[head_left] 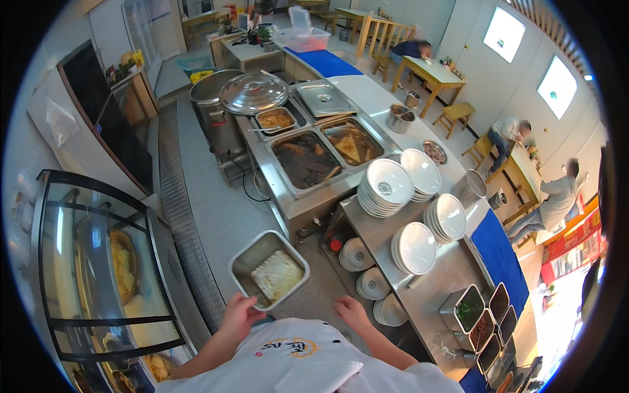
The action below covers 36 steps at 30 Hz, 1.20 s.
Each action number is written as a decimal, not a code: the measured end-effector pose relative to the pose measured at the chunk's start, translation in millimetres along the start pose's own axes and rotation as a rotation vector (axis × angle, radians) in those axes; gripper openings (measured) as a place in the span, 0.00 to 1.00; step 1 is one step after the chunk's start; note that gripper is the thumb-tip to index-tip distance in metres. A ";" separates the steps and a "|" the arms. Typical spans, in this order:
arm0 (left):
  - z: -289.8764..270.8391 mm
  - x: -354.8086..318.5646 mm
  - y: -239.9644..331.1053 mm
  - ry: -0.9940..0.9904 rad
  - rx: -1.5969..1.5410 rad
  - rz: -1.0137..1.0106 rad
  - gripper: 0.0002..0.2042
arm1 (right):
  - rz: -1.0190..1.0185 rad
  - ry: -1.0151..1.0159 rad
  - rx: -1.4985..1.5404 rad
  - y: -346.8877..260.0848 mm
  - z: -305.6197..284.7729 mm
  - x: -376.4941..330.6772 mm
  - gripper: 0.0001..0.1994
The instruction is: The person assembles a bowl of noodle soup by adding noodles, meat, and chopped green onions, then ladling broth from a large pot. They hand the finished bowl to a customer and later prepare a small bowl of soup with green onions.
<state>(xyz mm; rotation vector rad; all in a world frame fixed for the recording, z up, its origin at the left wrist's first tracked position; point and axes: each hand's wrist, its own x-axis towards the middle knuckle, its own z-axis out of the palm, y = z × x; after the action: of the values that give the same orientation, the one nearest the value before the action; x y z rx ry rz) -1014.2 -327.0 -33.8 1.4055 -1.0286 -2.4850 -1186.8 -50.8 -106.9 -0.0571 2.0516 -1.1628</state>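
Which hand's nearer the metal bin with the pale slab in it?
Left. The left hand is at the near-left corner of the metal bin, apparently gripping its rim; the right hand is apart from it, off to its right.

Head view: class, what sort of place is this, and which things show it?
Probably a small eatery, seen from its serving side: cooked food fills metal pans, white bowls stand stacked, and wooden tables with stools stand farther off.

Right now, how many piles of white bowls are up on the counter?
4: a far-left stack of round white bowls, a far-right stack, a near-left stack and a near-right stack.
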 end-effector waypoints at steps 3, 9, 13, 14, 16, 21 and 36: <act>-96.8 28.2 93.1 0.072 0.009 0.213 0.05 | -0.142 -0.150 -0.066 -76.8 120.2 55.8 0.16; -241.2 80.4 244.8 0.244 -0.073 0.460 0.09 | -0.243 -0.349 -0.155 -204.5 300.2 127.0 0.17; -287.5 148.0 325.0 0.257 -0.209 0.496 0.11 | -0.252 -0.350 -0.402 -277.6 361.7 205.4 0.17; -291.0 174.2 344.1 0.289 -0.290 0.462 0.11 | -0.275 -0.388 -0.365 -297.1 368.8 233.7 0.17; -306.5 218.2 382.7 0.281 -0.411 0.446 0.11 | -0.268 -0.427 -0.332 -335.0 400.3 288.0 0.16; -337.5 350.5 498.5 0.354 -0.529 0.369 0.10 | -0.438 -0.432 -0.340 -460.7 483.7 447.6 0.14; -500.0 623.8 988.3 0.406 -0.560 0.586 0.04 | -0.755 -0.697 -0.237 -1042.9 793.3 684.3 0.12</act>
<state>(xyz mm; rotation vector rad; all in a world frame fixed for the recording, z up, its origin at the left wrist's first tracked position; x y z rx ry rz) -1194.2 -1585.1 -58.6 1.1412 -0.4981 -1.7661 -1493.5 -1489.8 36.2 -1.2564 1.5253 -1.0797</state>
